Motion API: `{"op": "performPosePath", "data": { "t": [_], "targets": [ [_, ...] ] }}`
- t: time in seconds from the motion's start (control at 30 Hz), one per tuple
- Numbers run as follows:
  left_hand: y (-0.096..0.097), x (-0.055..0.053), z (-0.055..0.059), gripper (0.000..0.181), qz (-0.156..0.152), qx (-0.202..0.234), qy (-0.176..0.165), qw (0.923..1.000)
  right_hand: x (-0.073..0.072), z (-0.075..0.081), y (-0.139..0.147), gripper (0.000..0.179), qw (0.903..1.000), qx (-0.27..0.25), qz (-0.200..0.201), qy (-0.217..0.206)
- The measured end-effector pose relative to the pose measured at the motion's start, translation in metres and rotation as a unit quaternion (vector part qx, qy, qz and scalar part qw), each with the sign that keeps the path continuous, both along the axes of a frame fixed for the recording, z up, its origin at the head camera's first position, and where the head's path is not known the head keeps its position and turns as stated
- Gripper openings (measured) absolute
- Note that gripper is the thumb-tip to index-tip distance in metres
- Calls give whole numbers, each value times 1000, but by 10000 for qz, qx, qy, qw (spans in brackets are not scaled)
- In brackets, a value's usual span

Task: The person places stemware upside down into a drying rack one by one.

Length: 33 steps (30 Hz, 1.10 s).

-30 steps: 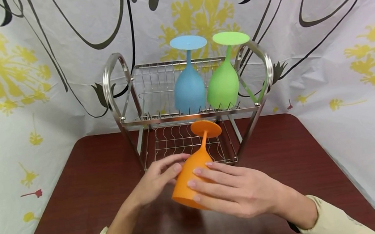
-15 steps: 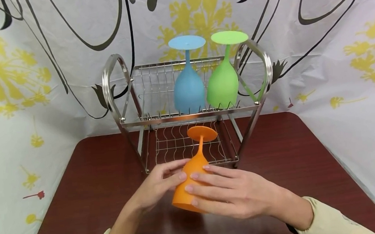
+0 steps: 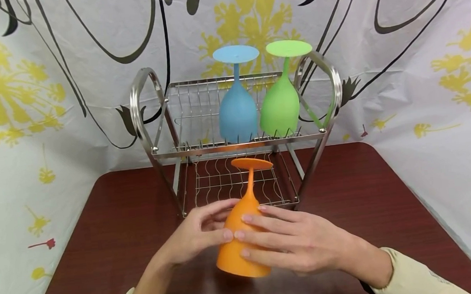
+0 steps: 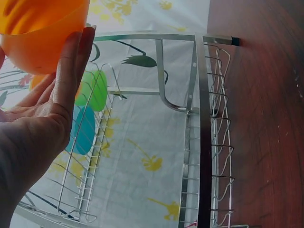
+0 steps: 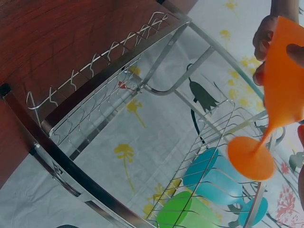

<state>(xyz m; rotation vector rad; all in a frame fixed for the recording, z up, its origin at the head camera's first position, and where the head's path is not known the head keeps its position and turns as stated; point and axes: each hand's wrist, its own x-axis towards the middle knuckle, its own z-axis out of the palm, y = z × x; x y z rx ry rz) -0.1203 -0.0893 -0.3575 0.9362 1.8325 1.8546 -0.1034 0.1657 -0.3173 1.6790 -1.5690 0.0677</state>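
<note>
An orange stemmed goblet is held in the air above the table, in front of the rack. It is upside down, foot up and bowl down, leaning slightly to the right. My left hand grips the bowl from the left, with its thumb on the near side. From the right, my right hand holds the bowl, its fingers spread across the near side and its thumb hidden. The left wrist view has my left hand against the bowl. In the right wrist view, the goblet's round foot shows plainly.
Behind stands a two-tier metal dish rack. A blue goblet and a green goblet sit upside down side by side on its upper tier. The lower wire tier is near the dark red table. Patterned cloth hangs behind.
The orange goblet has come down a little and turned more upright, its foot shifting left. Both hands have moved with it, and the left thumb now lies lower across the bowl.
</note>
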Motion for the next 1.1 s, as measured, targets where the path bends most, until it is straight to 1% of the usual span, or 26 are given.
{"op": "performPosePath", "data": {
  "t": [0.13,0.2,0.27,0.37,0.4,0.47,0.53,0.6,0.7,0.83,0.9,0.97,1.0,1.03,1.1],
  "targets": [
    [-4,2,5,57,-11,18,-7,10000,-4,-1,2,35,9997,-231,89,39],
    [-7,4,8,61,21,65,26,10000,-5,-1,4,36,9992,-368,121,-66],
    [-9,6,11,65,143,73,229,9996,-7,0,4,34,9983,-536,160,-168],
    [-10,9,16,71,419,-16,608,9973,-7,1,5,31,9965,-744,159,-339],
    [-10,10,18,73,516,-64,752,9958,-8,1,5,30,9958,-811,169,-396],
    [-10,13,22,76,711,-201,934,9929,-8,2,5,28,9944,-910,164,-504],
    [-8,15,26,77,857,-313,1197,9886,-8,2,6,28,9933,-975,163,-607],
    [-7,16,29,78,1015,-430,1576,9813,-8,0,6,28,9919,-1019,189,-740],
    [-6,18,33,80,1240,-582,2052,9691,-10,-3,7,31,9900,-1063,266,-890],
    [-6,22,42,82,1453,-647,2457,9562,-12,-5,10,35,9836,-1274,331,-1232],
    [-9,22,47,81,1533,-484,2737,9483,-14,-5,12,35,9763,-1599,349,-1417],
    [-13,22,53,79,1651,-202,2976,9401,-15,-5,13,34,9646,-2102,308,-1565],
    [-15,22,57,79,1707,-26,3068,9364,-16,-5,14,33,9571,-2386,245,-1623],
    [-17,22,60,78,1813,104,3165,9310,-16,-5,15,34,9481,-2685,162,-1697],
    [-21,23,67,78,2036,364,3219,9239,-16,-5,17,35,9273,-3246,-101,-1861]
  ]
}}
